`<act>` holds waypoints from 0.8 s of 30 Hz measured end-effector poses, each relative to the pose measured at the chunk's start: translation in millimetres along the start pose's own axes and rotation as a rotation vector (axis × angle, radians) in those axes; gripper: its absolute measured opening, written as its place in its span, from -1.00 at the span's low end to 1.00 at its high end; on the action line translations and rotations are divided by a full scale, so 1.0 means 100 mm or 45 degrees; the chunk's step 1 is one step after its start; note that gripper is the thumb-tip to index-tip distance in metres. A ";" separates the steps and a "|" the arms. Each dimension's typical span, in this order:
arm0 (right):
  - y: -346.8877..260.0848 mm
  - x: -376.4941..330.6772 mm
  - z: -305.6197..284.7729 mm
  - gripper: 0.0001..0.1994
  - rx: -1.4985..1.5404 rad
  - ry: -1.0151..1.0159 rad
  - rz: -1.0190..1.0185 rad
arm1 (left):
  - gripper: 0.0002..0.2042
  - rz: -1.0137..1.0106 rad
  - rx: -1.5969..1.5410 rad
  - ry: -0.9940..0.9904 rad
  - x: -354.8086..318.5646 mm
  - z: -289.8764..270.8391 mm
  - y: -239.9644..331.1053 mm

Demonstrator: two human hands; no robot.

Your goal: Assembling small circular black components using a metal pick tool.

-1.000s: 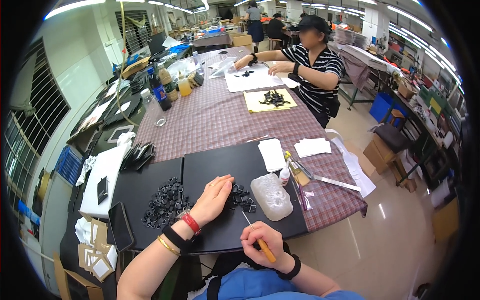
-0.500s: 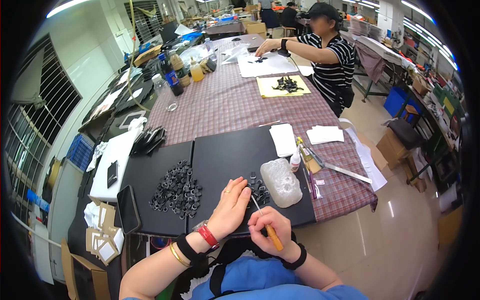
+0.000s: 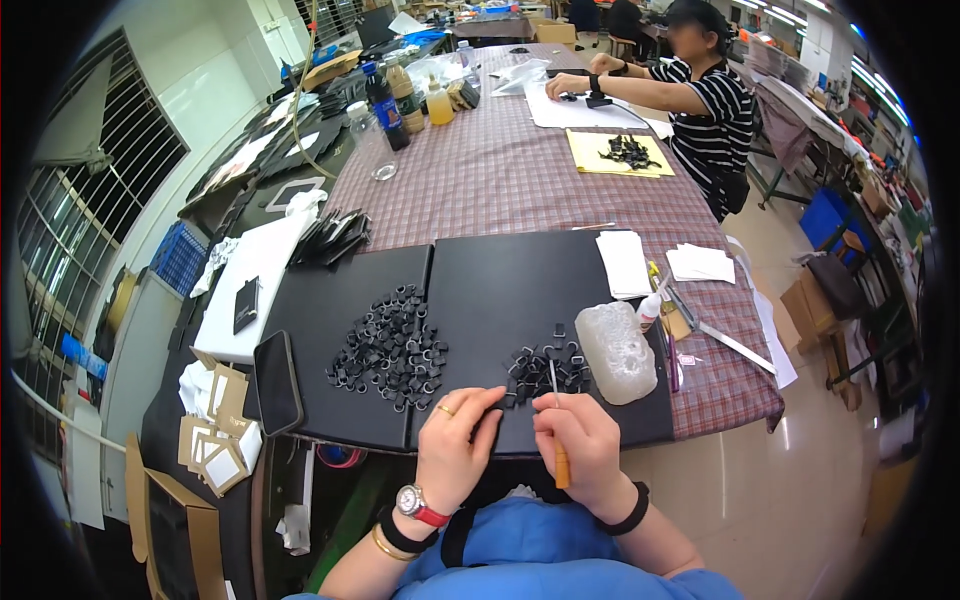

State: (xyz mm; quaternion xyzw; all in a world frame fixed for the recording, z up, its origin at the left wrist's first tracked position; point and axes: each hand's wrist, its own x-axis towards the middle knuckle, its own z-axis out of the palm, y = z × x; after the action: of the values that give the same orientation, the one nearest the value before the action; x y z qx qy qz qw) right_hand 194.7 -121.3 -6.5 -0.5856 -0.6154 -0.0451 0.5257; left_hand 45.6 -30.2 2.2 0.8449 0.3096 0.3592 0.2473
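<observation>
The table (image 3: 480,190), under its checked cloth, is the largest thing near the hands; on its near end lie a left board (image 3: 330,288) and a right board (image 3: 510,280), both black; the large pile (image 3: 390,350) of black pieces with metal rings lies mostly on the left board; a whitish block (image 3: 617,355) is on the right board, just beside the small pile (image 3: 572,368) of similar pieces.

The main change is in the left hand (image 3: 455,440); half a second ago it was stretched flat beside the small pile; now it is drawn back toward the body, fingers bent and thumb near them; whether a piece is between the fingertips, one cannot tell. The right hand (image 3: 585,440) is still closed around the handle of a thin tool (image 3: 562,468); the blade, slanting before, now points almost straight ahead over the small pile; contact cannot be told. Probably this means that the left hand has passed from lying flat to finer work of the fingers.
</observation>
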 end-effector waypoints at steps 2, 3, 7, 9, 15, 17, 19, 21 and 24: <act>0.01 0.06 0.06 -0.82 -0.111 -0.022 -0.090 | -0.73 0.017 -0.009 0.005 0.01 0.03 -0.04; 0.00 0.08 0.09 -0.84 -0.178 -0.067 -0.101 | -0.73 0.054 -0.008 -0.006 0.01 0.01 -0.04; -0.01 0.10 0.14 -0.88 -0.306 -0.173 -0.121 | -0.72 0.119 -0.053 -0.021 0.01 0.00 -0.12; -0.01 0.07 0.14 -0.89 -0.298 -0.149 -0.124 | -0.71 0.140 -0.073 -0.017 0.00 0.01 -0.14; -0.01 0.04 0.12 -0.93 -0.272 -0.110 -0.112 | -0.68 0.183 -0.043 -0.098 -0.02 0.00 -0.20; -0.02 0.03 0.10 -0.93 -0.262 -0.109 -0.122 | -0.68 0.184 -0.048 -0.089 -0.03 0.00 -0.20; 0.00 0.01 0.07 -0.92 -0.213 -0.081 -0.171 | -0.68 0.189 -0.061 -0.079 -0.02 0.01 -0.18; 0.04 -0.05 0.08 -0.91 -0.208 -0.058 -0.200 | -0.74 0.122 -0.111 -0.013 0.00 0.00 -0.15; 0.11 -0.10 0.06 -0.90 -0.199 0.006 -0.235 | -0.76 0.079 -0.163 -0.005 0.06 -0.02 -0.13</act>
State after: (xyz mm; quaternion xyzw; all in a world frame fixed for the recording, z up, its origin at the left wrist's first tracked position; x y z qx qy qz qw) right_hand 197.3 -120.5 -22.6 -0.5656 -0.6600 -0.1427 0.4734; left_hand 42.9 -16.6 -2.8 0.8372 0.2591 0.3843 0.2902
